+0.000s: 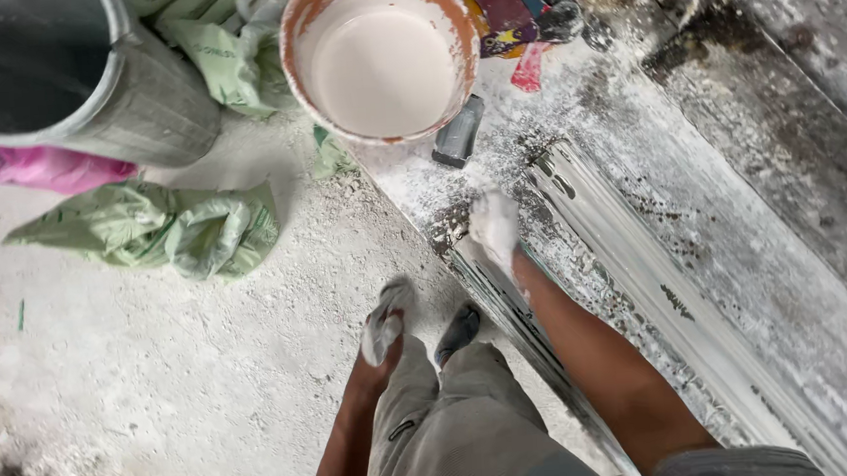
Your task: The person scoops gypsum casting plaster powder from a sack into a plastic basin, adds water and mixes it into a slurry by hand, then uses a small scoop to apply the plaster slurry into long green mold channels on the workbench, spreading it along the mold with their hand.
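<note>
White plaster coats the right hand (493,227), fingers curled, pressing the moulding (638,285); left hand (382,329) hangs loosely closed, empty.

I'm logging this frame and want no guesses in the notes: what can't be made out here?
- Head view: right hand is coated white on the long moulding; its grip is unreadable.
- Left hand is coated too; whether it holds something is unclear.
- Grey bucket, cut by the top edge: contents dark.
- White-liquid bucket: depth hidden.

Place: building site, plastering or moulding work.
Floor: bare concrete (160,377), dusted white.
Landmark: bucket (380,62) of pale wet mix.
Right of bucket: long white-coated moulding (638,285).
Left of bucket: grey tub (146,108), crumpled green sacks (162,228).
</note>
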A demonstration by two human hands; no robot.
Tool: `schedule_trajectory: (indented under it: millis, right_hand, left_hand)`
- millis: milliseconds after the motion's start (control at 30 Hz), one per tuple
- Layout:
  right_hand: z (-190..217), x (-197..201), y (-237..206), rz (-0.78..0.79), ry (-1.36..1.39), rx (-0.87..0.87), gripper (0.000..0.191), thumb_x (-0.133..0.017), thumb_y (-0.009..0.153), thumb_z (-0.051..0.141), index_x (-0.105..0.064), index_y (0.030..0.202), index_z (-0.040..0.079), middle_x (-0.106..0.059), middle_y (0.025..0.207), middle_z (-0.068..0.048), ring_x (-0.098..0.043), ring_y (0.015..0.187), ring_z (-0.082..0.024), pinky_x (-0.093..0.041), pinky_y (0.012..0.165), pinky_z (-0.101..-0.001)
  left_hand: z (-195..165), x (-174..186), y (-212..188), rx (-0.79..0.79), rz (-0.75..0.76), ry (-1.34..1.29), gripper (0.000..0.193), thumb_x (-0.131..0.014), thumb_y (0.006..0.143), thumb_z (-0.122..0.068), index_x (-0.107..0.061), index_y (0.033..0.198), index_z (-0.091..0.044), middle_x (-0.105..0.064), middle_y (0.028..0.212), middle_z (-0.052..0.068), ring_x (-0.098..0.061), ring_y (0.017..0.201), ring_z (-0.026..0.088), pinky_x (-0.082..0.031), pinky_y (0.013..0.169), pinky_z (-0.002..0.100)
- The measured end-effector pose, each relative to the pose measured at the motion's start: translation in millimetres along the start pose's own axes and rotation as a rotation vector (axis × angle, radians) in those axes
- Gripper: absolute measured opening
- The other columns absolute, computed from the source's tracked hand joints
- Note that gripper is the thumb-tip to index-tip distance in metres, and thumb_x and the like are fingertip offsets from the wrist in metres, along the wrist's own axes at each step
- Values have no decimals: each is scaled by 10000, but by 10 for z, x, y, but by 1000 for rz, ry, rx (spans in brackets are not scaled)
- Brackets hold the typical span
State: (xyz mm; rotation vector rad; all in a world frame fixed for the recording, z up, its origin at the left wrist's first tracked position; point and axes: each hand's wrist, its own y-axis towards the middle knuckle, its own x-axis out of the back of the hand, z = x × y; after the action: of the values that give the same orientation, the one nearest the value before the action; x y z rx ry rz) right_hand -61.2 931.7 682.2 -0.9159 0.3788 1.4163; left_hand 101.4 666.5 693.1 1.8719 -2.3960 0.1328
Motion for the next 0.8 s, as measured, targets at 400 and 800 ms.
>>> schedule_trajectory:
  millis: [400,800]
  right_hand:
    - [540,506,-1589,-370,-81,264,273,-634,982,288,-611,1083,35,-654,971,-96,-561,739,-150,-498,658,-281]
    - [-55,842,-2486,-637,448,573,173,-670,979,143,-598,1043,0,-683,956,-209,-677,793,-267,-603,723,-349]
  left_hand:
    - [61,-818,2726,487,-37,-621,788,-688,890,-414,-309,1531,-157,-537,1348,145,-658,1015,280,-569,783,446]
    - [-318,-1146,2108,633,-147,-958,541,-630,954,-175,-441,1458,-226,-477,1436,50,-497,1278,252,-634,887,458]
